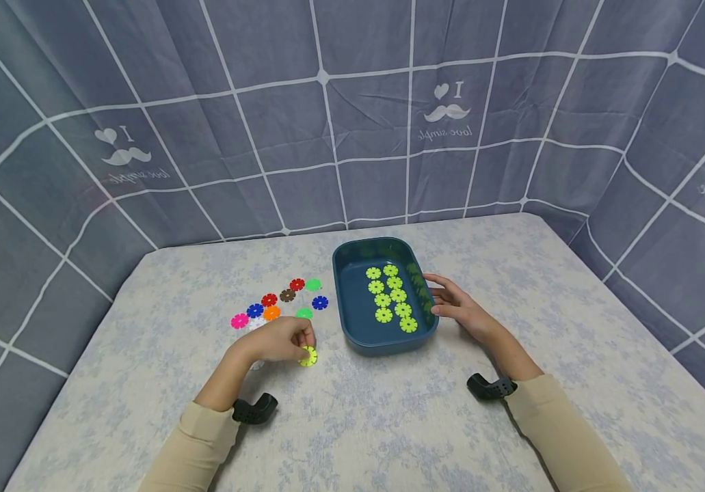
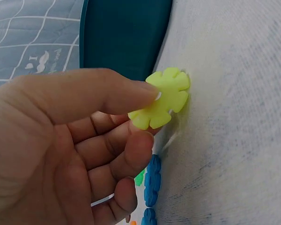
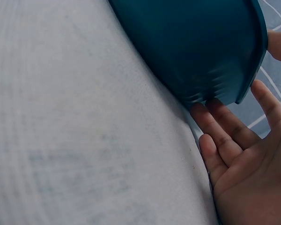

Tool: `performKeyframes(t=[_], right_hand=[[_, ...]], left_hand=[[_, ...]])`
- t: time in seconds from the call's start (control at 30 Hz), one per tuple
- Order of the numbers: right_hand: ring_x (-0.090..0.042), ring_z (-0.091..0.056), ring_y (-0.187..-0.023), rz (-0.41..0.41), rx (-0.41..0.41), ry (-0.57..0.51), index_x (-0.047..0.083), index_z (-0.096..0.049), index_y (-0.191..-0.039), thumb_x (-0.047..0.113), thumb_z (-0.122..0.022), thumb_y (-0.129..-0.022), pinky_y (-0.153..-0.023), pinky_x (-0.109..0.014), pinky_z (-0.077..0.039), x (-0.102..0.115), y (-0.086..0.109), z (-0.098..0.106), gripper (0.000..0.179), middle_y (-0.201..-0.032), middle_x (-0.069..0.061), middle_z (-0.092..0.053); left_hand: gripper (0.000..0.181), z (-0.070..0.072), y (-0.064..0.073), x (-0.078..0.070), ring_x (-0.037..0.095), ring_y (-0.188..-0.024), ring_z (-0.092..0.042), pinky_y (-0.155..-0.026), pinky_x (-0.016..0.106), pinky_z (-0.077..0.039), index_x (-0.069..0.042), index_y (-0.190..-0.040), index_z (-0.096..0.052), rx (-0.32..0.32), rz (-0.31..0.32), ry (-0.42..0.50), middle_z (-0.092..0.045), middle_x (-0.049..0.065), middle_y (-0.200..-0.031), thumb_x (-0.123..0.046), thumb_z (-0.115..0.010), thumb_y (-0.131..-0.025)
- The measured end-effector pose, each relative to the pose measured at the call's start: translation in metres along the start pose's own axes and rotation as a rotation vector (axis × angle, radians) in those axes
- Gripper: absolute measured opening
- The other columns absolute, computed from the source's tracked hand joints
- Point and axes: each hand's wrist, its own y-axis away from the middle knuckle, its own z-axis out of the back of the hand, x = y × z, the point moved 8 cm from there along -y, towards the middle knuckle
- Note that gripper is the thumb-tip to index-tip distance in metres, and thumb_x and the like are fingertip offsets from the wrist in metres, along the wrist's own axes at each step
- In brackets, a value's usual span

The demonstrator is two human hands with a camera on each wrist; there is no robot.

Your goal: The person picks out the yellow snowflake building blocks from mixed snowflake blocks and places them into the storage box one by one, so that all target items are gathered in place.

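In the head view my left hand [image 1: 280, 339] pinches a yellow snowflake disc [image 1: 310, 357] between thumb and fingers, low over the table left of the bin. The left wrist view shows the disc's notched, petal-like edge, with the thumb across its face. A dark teal plastic bin [image 1: 383, 347] holds two rows of yellow-green snowflake discs [image 1: 382, 301] on its floor. On the bin's right side is my right hand [image 1: 466, 316], its fingers spread; in the right wrist view the fingertips [image 3: 198, 108] touch the outer wall.
Loose snowflake discs lie left of the bin, among them a pink disc [image 1: 239, 321], an orange disc [image 1: 271, 312], a brown disc [image 1: 287, 295] and a blue disc [image 1: 320, 303]. A pale patterned cloth [image 1: 401, 424] covers the table. Behind it hangs a grey-blue checked curtain [image 1: 364, 123].
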Motion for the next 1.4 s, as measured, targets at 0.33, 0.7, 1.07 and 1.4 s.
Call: performKeyframes(t=[0.33, 0.7, 1.07, 1.4], right_hand=[[-0.043, -0.037, -0.132, -0.02, -0.013, 0.031, 0.005, -0.02, -0.154, 0.009, -0.053, -0.098, -0.1, -0.04, -0.04, 0.0, 0.001, 0.001, 0.065, -0.15, -0.031, -0.028], [-0.049, -0.036, -0.13, -0.009, -0.007, 0.005, 0.002, -0.019, -0.154, 0.006, -0.052, -0.098, -0.094, -0.027, -0.043, 0.006, 0.001, -0.001, 0.065, -0.148, -0.033, -0.029], [-0.047, -0.038, -0.13, -0.014, -0.009, 0.011, 0.003, -0.019, -0.154, 0.006, -0.052, -0.098, -0.095, -0.028, -0.043, 0.003, 0.001, -0.001, 0.065, -0.148, -0.033, -0.03], [-0.049, -0.037, -0.13, -0.015, -0.011, 0.002, 0.003, -0.019, -0.154, 0.007, -0.053, -0.097, -0.094, -0.029, -0.044, -0.001, 0.0, 0.001, 0.067, -0.147, -0.033, -0.031]], left_hand=[[0.003, 0.002, -0.001, -0.002, 0.017, -0.065, -0.051, -0.061, 0.031, -0.043, -0.001, -0.087, -0.062, -0.004, -0.016, 0.039, -0.058, 0.002, -0.074, 0.0, -0.062, -0.084], [0.002, 0.019, -0.004, -0.015, 0.013, -0.062, -0.049, -0.058, 0.028, -0.042, -0.001, -0.086, -0.062, -0.059, -0.049, -0.002, -0.057, 0.001, -0.072, -0.003, -0.062, -0.086], [0.001, 0.037, -0.007, -0.037, 0.015, -0.068, -0.054, -0.066, 0.031, -0.047, 0.0, -0.089, -0.062, -0.1, -0.123, -0.022, -0.06, 0.001, -0.076, 0.0, -0.061, -0.088], [0.009, 0.039, -0.01, -0.054, 0.016, -0.069, -0.057, -0.068, 0.032, -0.05, -0.001, -0.09, -0.062, -0.11, -0.156, 0.003, -0.062, 0.003, -0.079, 0.003, -0.055, -0.086]])
